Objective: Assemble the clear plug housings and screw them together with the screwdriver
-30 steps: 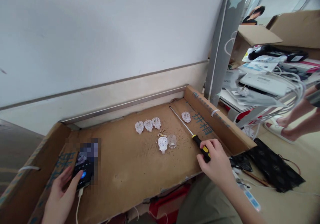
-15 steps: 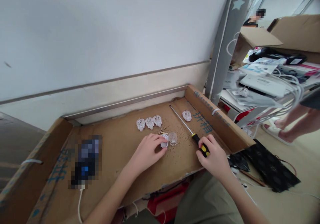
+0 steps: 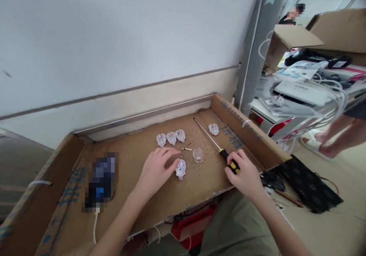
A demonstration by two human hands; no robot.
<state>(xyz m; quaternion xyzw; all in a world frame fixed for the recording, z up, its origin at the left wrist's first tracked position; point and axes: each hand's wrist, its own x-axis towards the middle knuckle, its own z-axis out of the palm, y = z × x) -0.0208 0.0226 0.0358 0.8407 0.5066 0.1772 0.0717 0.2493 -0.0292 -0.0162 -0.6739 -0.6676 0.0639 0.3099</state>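
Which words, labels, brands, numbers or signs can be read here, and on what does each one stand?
"拼箱", apparently, in blue at the right end of the cardboard tray.
Star sign, no words: on the grey post.
Blue print on the tray's side walls and left end: too blurred.
Label on the flat white box: too small.
Phone screen: pixelated, unreadable.
No brand or number is readable.

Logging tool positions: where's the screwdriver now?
Head view, right side of the cardboard tray: screwdriver handle under the right hand, shaft tip left of the lone plug.
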